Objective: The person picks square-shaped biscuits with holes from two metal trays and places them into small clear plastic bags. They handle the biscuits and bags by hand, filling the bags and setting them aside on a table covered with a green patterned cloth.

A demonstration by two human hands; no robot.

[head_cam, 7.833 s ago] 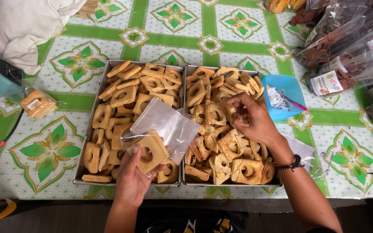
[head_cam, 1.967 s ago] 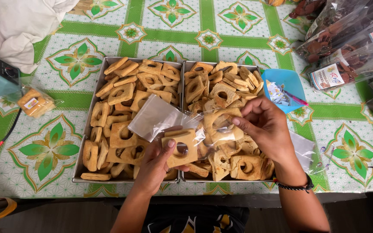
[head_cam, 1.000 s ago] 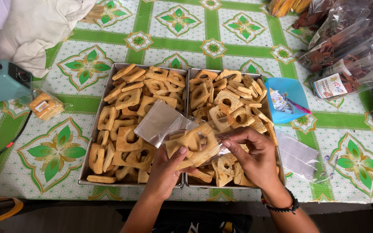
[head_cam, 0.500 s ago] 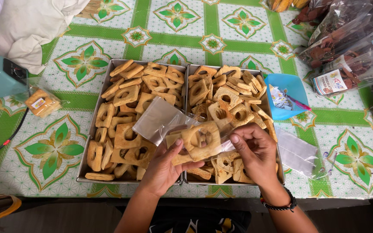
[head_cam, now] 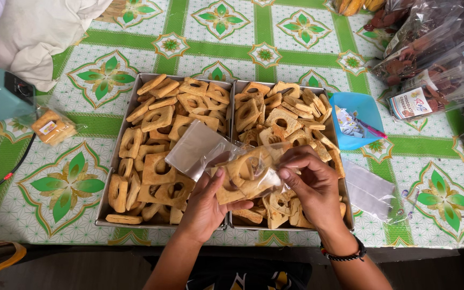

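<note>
- Left hand (head_cam: 206, 201) and right hand (head_cam: 311, 185), fingers pinched on a clear bag (head_cam: 226, 161) of biscuits, hover above two metal trays (head_cam: 231, 156).
- Blue container (head_cam: 356, 121) and packaged goods (head_cam: 436, 59) crowd the right; teal device (head_cam: 1, 96) sits left.

2 bare forearms come in from the near edge, with no sleeves showing on either. the left hand (head_cam: 206, 203) wears nothing: no ring, no band, no glove. the right hand (head_cam: 311, 188) is ungloved too, and its wrist carries 1 dark beaded bracelet (head_cam: 343, 253) with a few small coloured beads at its left end. short, plain nails show on the fingers.
</note>
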